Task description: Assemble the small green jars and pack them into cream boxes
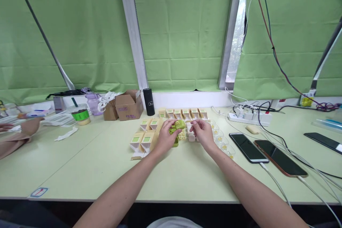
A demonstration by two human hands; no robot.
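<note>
My left hand (165,138) holds a small glossy green case (180,124) between thumb and fingers. More green pieces (175,143) lie beneath that hand, partly hidden by it. To the right, my right hand (203,133) is closed in a pinch; whatever is between its fingertips is too small to make out. Just left of it and below sit small white rounded cases (191,138). Between the two hands lie small pale yellow pieces (182,135). Clear plastic cups with yellow centres (223,146) stand in rows right of my right hand.
Small open cartons (146,141) stand left of my left hand, and a row of cartons (187,114) lies behind. Farther back are a cardboard box (129,107) and black bottle (149,102). Two cabled phones (248,148) lie right; another person's sleeve (18,139) shows left.
</note>
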